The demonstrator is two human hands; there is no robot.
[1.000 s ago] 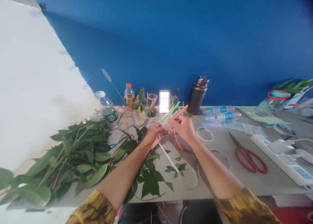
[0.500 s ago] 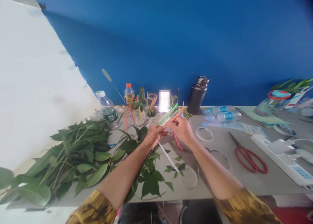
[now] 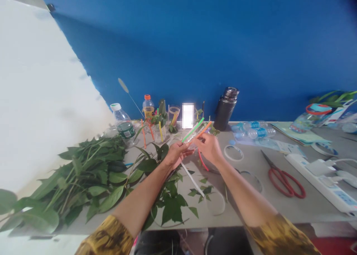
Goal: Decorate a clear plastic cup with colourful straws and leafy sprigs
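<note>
The head camera is showing dark green lobed leaves (image 3: 171,208) lying at the near table edge, with a narrow white strip (image 3: 192,180) slanting up toward the fingers. Beyond these, just above the table, the left hand (image 3: 177,152) is gripping a clear plastic piece (image 3: 191,137), partly hidden, and a bright green plastic strip (image 3: 193,129), while the right hand (image 3: 210,149) is pinching a slim orange strip (image 3: 205,127) beside them. The person seems to be setting the orange strip against the clear piece; the next move is probably calling for a steady left hold and fine fingertip adjustment from the right. Red-handled metal scissors (image 3: 275,168) are lying rightward. Farther back, a black cylindrical flask (image 3: 225,112) is standing before the blue wall (image 3: 195,54).
</note>
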